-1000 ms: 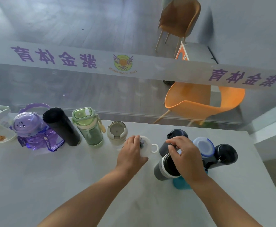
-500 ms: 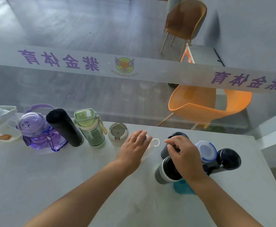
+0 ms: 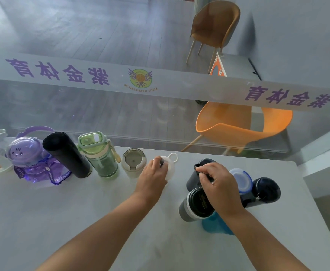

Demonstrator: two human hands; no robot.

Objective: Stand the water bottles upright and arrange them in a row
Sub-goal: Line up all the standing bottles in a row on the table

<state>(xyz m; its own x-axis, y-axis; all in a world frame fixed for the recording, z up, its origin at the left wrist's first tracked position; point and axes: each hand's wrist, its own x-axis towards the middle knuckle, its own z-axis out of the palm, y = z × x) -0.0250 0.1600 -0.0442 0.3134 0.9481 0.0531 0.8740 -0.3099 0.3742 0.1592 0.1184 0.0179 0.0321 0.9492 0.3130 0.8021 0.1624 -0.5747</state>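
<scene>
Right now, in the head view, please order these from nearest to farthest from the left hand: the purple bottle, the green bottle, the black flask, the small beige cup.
Measured from the left hand:
1. Small beige cup, just to its left.
2. Green bottle, further left in the row.
3. Black flask, left of the green one.
4. Purple bottle, near the table's left end.

Grey table [image 3: 66, 222] w/ upright bottles [image 3: 101, 155]

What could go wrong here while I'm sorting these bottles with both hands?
The right hand grips a dark bottle inside a tight cluster; lifting it could topple the grey bottle or the blue-lidded bottle beside it. The left hand holds the white bottle close to the beige cup, so a nudge might tip that.
</scene>
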